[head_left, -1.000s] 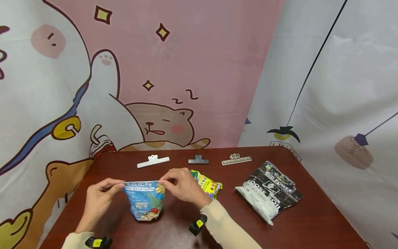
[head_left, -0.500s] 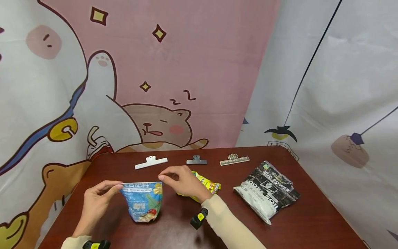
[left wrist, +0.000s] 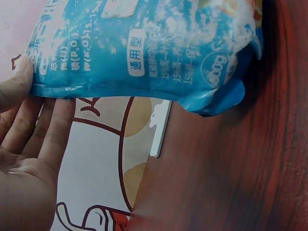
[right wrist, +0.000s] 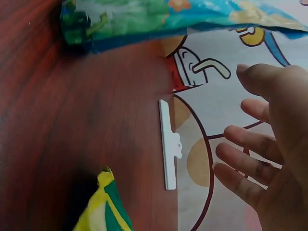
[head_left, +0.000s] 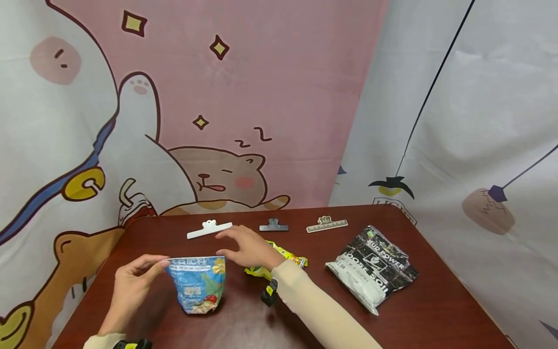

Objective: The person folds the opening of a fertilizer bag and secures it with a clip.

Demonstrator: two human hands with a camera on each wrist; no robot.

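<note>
A blue printed bag (head_left: 196,286) stands upright on the table, its top edge stretched flat. My left hand (head_left: 132,283) pinches the bag's top left corner between thumb and fingers; the left wrist view shows this hand (left wrist: 33,149) at the bag's edge. Apart from the bag's top right corner, my right hand (head_left: 250,249) has its thumb and fingers spread and holds nothing. In the right wrist view that hand (right wrist: 269,139) shows a gap to the bag (right wrist: 159,21). Beyond it lies a white clip (head_left: 209,229).
A dark grey clip (head_left: 273,225) and a piano-patterned clip (head_left: 327,224) lie along the table's far edge. Partly behind the right arm is a yellow-green packet (head_left: 287,257). A black and white soil bag (head_left: 375,269) lies on the right of the brown table (head_left: 436,310).
My right hand has let go of the bag's top right corner, opened its fingers and shifted slightly up and away. The left hand keeps its pinch. The head view has turned slightly right.
</note>
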